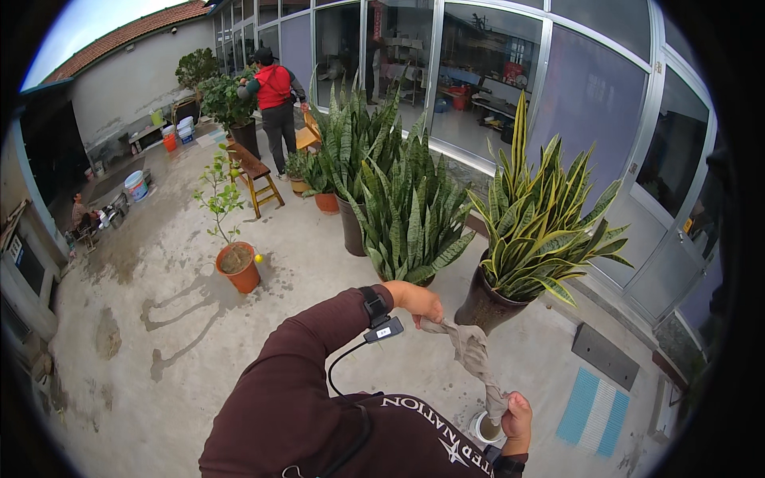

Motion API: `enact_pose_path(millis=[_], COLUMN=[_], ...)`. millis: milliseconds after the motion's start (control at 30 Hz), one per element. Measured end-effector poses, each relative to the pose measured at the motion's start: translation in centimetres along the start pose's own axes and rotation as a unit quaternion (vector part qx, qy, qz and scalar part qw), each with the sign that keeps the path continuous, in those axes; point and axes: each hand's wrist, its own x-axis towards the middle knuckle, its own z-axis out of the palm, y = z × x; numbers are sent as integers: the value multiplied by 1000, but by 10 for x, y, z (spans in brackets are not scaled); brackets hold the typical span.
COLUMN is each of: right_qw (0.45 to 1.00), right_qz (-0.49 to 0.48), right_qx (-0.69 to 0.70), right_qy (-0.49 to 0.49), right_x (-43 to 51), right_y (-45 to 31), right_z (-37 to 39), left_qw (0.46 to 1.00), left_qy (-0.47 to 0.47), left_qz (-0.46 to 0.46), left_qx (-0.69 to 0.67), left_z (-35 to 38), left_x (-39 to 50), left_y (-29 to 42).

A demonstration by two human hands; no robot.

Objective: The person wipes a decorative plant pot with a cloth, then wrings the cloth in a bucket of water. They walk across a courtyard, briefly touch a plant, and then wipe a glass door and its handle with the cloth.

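Note:
A twisted grey-beige cloth (469,349) is stretched between my two hands. My left hand (421,302) grips its upper end, close to the rim of the snake plants. At the lower end, my right hand (517,415) is closed around the cloth. Beneath that end, a small white bucket (476,425) with murky liquid stands on the ground, partly hidden by the cloth and my right hand. A yellow-edged snake plant (538,239) in a dark glazed pot (493,302) rises just beyond the cloth. Green snake plants (406,221) stand beyond my left hand.
A small citrus tree in an orange pot (240,275) stands on wet concrete. A wooden bench (248,161) is farther back, near a person in a red vest (275,86). Another person (80,212) sits at far left. A blue-and-white mat (594,412) lies right, beside a grey ramp (606,357).

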Motion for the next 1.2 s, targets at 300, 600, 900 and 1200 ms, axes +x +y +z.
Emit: enact_pose_path(millis=[300,600,900,1200], right_qw=[974,987,975,943], right_qz=[-18,-80,-99,-244], right_qx=[-179,-69,90,-154], right_qy=[136,121,175,168], right_x=[-31,-41,-64,-70], right_y=[-16,-20,-2,-51], right_z=[1,-8,-11,45], left_qw=[971,946,891,771], left_qy=[95,216,340,600], left_qz=[-50,148,215,176], left_qx=[213,191,212,123], left_z=[7,26,43,32], left_x=[-4,-17,-7,-9], left_y=[2,9,-20,32])
